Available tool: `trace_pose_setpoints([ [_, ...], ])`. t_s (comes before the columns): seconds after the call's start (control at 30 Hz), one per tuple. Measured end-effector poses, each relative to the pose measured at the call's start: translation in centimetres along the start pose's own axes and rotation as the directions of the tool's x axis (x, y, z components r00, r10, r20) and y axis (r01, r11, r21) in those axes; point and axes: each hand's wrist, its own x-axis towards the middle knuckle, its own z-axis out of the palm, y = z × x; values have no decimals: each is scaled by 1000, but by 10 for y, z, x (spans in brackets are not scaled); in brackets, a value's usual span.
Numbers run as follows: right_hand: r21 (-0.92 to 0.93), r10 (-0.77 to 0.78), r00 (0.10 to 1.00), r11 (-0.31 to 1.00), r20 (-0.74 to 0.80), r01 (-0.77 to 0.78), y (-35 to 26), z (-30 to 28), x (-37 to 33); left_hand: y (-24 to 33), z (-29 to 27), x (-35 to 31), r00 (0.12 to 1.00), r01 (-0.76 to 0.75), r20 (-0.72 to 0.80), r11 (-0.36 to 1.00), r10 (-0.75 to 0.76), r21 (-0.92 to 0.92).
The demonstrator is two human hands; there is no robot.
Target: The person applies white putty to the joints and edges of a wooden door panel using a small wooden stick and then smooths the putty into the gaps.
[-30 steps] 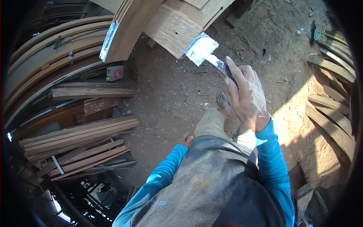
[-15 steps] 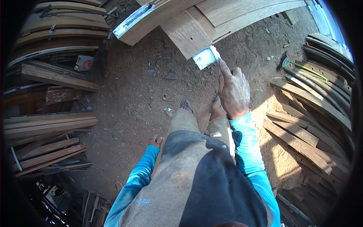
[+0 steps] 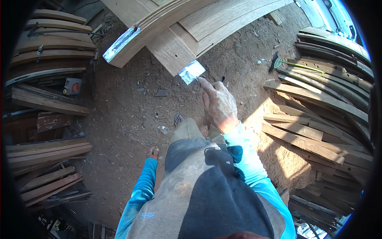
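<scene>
My right hand point(image 3: 221, 101), dusted pale, is closed around a slim paintbrush point(image 3: 196, 78). Most of the brush is hidden by my fingers. Its tip lies against the white-coated end point(image 3: 191, 71) of a wooden plank point(image 3: 172, 51). That plank juts from under a larger wooden frame point(image 3: 155, 30), whose left end also carries a white coat point(image 3: 121, 43). Down by my left leg hangs my left hand point(image 3: 152, 153), small in view and touching no wood. Its fingers are mostly turned from sight.
Stacked boards point(image 3: 47, 153) line the left side, with a pale jug point(image 3: 73, 86) among them. More timber point(image 3: 314, 139) is piled on the right, near a green-handled broom point(image 3: 277, 61). Sawdust and scraps, including a dark flat piece point(image 3: 161, 93), litter the dirt ground.
The whole scene has shifted left and slightly down in view. My right hand has drawn the paintbrush across the plank's white end, and less of the brush now shows.
</scene>
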Motion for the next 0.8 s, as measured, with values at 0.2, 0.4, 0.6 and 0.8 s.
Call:
trace_pose_setpoints([
  [0.2,35,-61,992,998,112,58,27,6,-2,27,12,-1,987,156,39,986,-154,-53],
  [0.4,596,-269,926,800,264,63,78,-19,8,100,64,-30,961,275,10,959,-275,-74],
  [0.6,807,-242,867,531,436,-258,218,-113,41,156,152,-29,1000,-17,13,990,15,140],
  [0.8,893,35,961,362,274,-268,357,-212,77,286,245,-16,967,-228,235,759,101,611],
])
